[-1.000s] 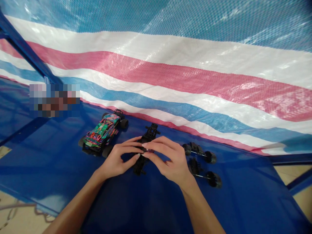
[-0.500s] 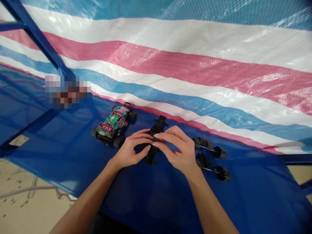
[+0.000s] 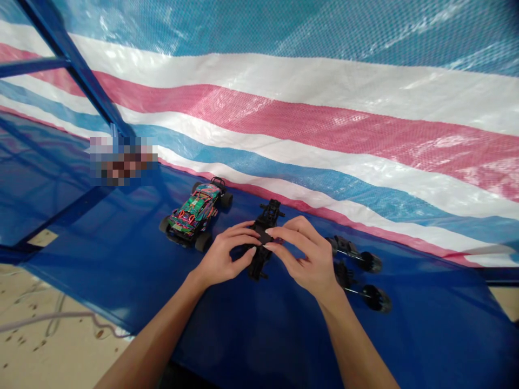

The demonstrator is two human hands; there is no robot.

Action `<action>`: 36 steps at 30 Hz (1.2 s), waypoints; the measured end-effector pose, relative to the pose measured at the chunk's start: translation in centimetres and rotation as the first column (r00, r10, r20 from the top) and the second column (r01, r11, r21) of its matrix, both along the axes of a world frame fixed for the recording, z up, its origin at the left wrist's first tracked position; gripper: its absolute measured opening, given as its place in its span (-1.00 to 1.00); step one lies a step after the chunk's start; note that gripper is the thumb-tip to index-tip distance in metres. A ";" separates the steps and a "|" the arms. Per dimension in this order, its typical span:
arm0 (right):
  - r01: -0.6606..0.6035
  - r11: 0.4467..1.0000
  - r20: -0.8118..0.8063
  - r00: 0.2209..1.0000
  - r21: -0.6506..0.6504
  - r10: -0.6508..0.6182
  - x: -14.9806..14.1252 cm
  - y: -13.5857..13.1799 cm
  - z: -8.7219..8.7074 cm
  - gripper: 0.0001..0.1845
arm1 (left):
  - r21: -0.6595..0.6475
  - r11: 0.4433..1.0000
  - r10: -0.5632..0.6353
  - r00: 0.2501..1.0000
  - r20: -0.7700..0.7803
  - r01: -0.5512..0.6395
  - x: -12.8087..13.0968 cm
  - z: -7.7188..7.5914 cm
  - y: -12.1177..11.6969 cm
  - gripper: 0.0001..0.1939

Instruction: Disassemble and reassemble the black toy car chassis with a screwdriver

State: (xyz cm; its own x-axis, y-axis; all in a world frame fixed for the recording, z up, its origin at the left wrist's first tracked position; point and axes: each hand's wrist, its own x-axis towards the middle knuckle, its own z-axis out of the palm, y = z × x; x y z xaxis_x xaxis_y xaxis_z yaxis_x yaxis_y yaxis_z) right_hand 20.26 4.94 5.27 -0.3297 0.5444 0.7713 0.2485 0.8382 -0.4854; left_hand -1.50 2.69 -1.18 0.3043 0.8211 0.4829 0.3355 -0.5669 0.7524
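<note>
A black toy car chassis [image 3: 265, 216] lies on a blue table [image 3: 121, 254], without wheels. Both my hands work at its middle. My left hand [image 3: 225, 254] has its fingers curled around the chassis from the left. My right hand [image 3: 310, 256] pinches a small dark part against the chassis top with thumb and forefinger. A finished toy car [image 3: 194, 213] with a green and red body stands to the left of my hands. Two black wheel-and-axle assemblies [image 3: 357, 256] [image 3: 365, 292] lie just right of my right hand.
A striped red, white and blue tarpaulin [image 3: 324, 124] hangs behind the table. A blue metal frame post [image 3: 77, 65] rises at the back left. Beige floor with a grey cable [image 3: 48, 316] shows at the lower left.
The view has shifted, so everything sits a little right of where it was. My hands stay on the chassis; my right fingers have closed into a tighter pinch on its top.
</note>
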 end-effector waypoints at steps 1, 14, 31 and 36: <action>-0.011 1.000 0.024 1.000 -0.008 0.012 0.1 -0.1 0.1 -0.60 | -0.005 1.000 0.003 1.000 -0.002 -0.003 0.0 0.0 0.0 -0.77; -0.015 0.999 0.010 1.000 -0.044 0.015 0.1 -0.1 -0.1 -0.55 | -0.021 1.000 0.009 1.000 -0.005 -0.009 0.1 0.1 -0.1 -0.77; -0.045 0.993 0.071 0.996 -0.105 0.052 0.2 -0.3 0.3 -0.39 | -0.048 0.999 0.020 1.000 -0.010 -0.020 0.3 0.1 -0.2 -0.77; 0.013 0.999 -0.021 1.000 -0.044 -0.014 -0.2 -0.1 -0.3 -0.56 | -0.045 0.999 0.024 1.000 0.015 -0.023 0.4 -0.1 -0.2 -0.78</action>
